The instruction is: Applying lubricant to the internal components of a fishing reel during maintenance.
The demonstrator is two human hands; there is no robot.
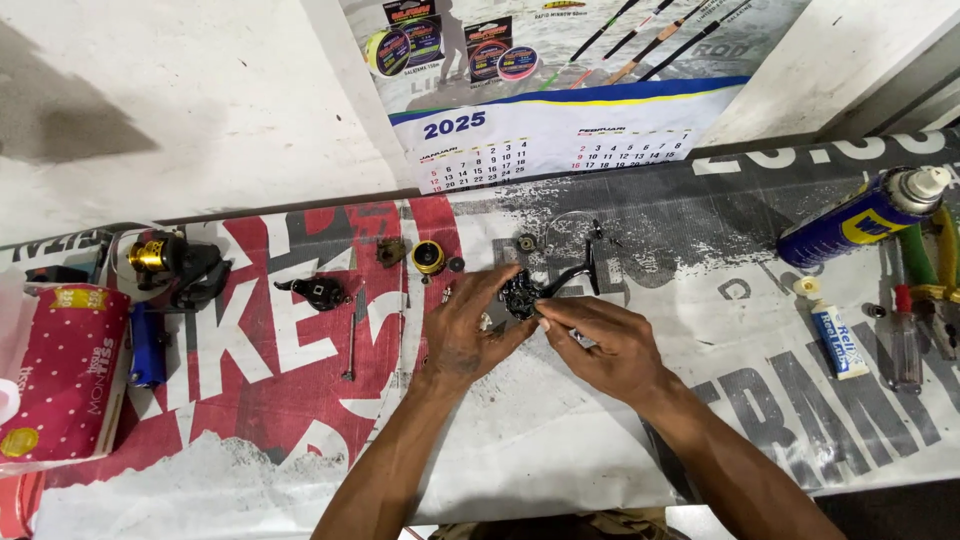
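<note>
We hold a small black reel body (521, 296) between our two hands, just above the surface (560, 440). Our left hand (462, 330) sits to the left of the reel body, fingers curled around its side and closed on it. Our right hand (600, 345) sits to the right of the reel body and a bit nearer to us, with its fingertips pinched at the lower edge; we cannot tell if it grips a tiny part there. A thin black handle arm (578, 275) sticks out from the reel body, pointing up and right, away from us. Both hands touch the reel body. A small gold spool (428, 257) lies to the left of the reel body, farther from us.
</note>
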